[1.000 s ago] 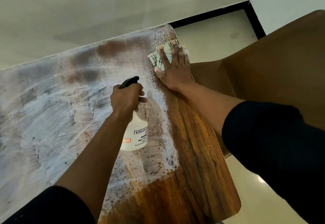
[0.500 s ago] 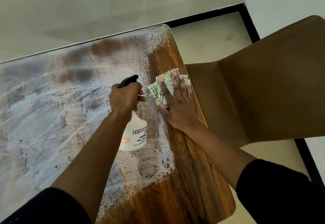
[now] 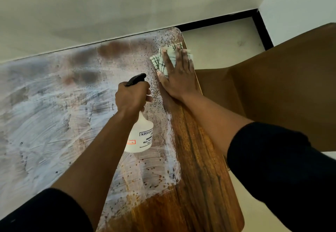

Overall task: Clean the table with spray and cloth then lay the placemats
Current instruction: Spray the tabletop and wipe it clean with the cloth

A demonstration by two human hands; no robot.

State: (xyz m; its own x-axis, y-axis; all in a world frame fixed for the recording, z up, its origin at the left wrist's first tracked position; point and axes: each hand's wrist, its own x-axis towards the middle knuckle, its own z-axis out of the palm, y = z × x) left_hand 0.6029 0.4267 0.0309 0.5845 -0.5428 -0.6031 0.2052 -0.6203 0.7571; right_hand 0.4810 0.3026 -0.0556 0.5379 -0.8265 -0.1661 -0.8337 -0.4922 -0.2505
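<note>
A wooden table (image 3: 201,186) fills the view, most of it smeared with white foamy film, with a bare wood strip along its right edge. My left hand (image 3: 131,98) grips the neck of a white spray bottle (image 3: 141,137) with a black trigger, held above the table's middle. My right hand (image 3: 179,76) lies flat with fingers spread, pressing a folded white cloth with green lines (image 3: 163,58) onto the far right corner of the table. No placemats are in view.
A brown chair (image 3: 283,89) stands close against the table's right edge. A pale wall runs behind the table's far edge. Light floor with a black skirting strip (image 3: 218,19) shows at the far right.
My right hand slid the cloth toward me along the right edge, then pushed it back out to the far corner. My left hand and the bottle hardly moved.
</note>
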